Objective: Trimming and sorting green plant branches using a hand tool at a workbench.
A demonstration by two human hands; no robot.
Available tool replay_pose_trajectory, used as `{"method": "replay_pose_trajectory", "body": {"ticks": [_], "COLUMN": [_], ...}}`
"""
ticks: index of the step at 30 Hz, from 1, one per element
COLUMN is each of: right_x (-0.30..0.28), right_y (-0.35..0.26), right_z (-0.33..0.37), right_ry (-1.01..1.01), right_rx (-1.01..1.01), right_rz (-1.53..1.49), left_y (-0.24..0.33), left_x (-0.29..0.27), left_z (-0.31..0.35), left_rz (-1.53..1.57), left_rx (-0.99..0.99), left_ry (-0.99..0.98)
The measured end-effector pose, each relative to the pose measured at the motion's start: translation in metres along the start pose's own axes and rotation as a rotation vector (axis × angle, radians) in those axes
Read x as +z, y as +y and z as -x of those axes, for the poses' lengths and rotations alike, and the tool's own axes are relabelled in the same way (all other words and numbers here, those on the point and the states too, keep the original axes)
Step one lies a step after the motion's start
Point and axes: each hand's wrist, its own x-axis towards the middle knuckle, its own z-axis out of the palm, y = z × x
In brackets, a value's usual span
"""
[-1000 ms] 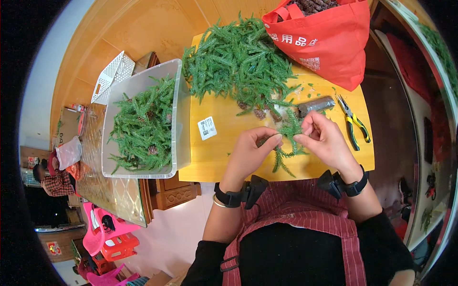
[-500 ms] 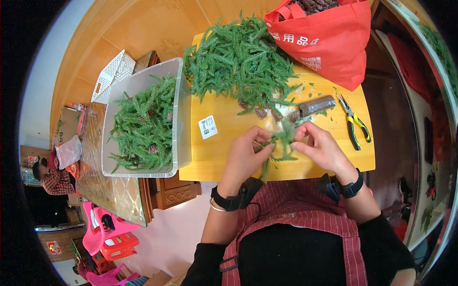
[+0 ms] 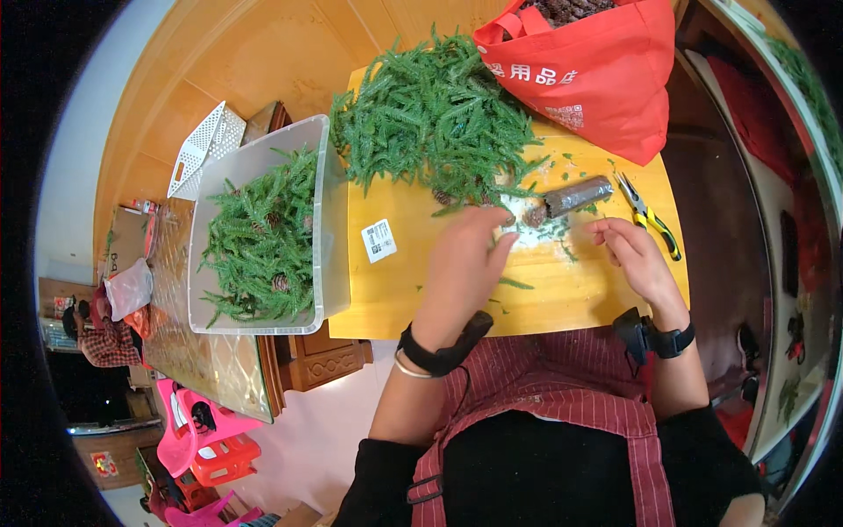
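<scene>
My left hand [image 3: 470,259] reaches to the near edge of a heap of green artificial pine sprigs [image 3: 430,123], beside some brown pine cones. Its thumb stands apart from the curled fingers, whose tips are partly hidden. My right hand [image 3: 639,259] hovers over the table's right side, thumb and fingertips pinched together; anything between them is too small to make out. Between the hands, a brown pine cone [image 3: 535,216] lies at the end of a dark, plastic-wrapped roll [image 3: 578,196]. Green scraps and white powder surround them. Yellow-and-black pliers [image 3: 648,215] rest near my right hand.
A clear plastic bin [image 3: 332,255] of sprigs with cones stands left of the yellow table [image 3: 395,303]. A red bag [image 3: 606,88] of pine cones is at the back right. A white label [image 3: 378,241] lies on the table. Another person [image 3: 105,342] is far left.
The green sprig held between both hands is gone from view there. My left hand has moved up to the heap's edge, covering some cones; my right hand has shifted right and slightly up.
</scene>
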Motion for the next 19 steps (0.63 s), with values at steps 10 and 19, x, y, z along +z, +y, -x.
{"method": "replay_pose_trajectory", "body": {"ticks": [10,19], "right_x": [-0.002,-0.002], "right_y": [-0.014,-0.02], "right_z": [0.006,0.006], "right_ry": [0.029,0.011], "right_rx": [0.046,-0.127], "right_rz": [-0.131,-0.097], "left_y": [-0.005,-0.009], "left_x": [0.049,0.067], "left_z": [-0.027,-0.035], "left_rz": [-0.216,-0.252], "left_rx": [-0.063,-0.067], "left_ry": [-0.177,-0.197]}}
